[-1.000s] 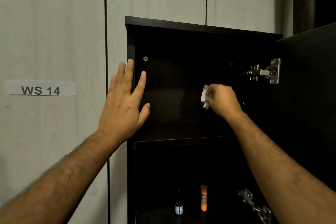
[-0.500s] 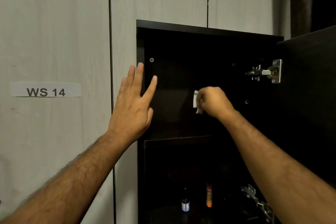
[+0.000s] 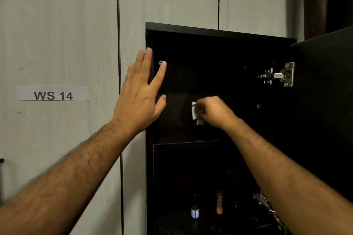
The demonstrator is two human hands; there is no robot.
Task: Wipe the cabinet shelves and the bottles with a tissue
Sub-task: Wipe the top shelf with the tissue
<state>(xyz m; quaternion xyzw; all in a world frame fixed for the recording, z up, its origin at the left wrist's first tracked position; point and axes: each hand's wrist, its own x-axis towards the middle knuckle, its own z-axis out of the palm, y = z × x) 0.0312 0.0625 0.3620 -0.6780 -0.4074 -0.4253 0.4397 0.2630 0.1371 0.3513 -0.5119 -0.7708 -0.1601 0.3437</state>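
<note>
Two hands, one tissue, two bottles, two hinges. The left hand (image 3: pixel 140 99), fingers straight and spread, lies against the left front edge of the dark cabinet (image 3: pixel 219 32). The right hand (image 3: pixel 214 111), fingers curled, pinches a small crumpled white tissue (image 3: pixel 194 110) inside the upper compartment. Below the shelf (image 3: pixel 183 144) stand a dark bottle with a white label (image 3: pixel 195 209) and an orange bottle (image 3: pixel 219 204), slightly apart. The open door (image 3: pixel 324 86) carries a metal hinge (image 3: pixel 280 75); a second hinge (image 3: pixel 267 208) shows lower. The pale panelled wall (image 3: pixel 66 25) bears a label "WS 14" (image 3: pixel 53 95).

White tissue (image 3: pixel 194 110) crumpled, inside dark cabinet (image 3: pixel 219 33) upper compartment above shelf (image 3: pixel 185 144); two small bottles (image 3: pixel 195 210) upright below.
</note>
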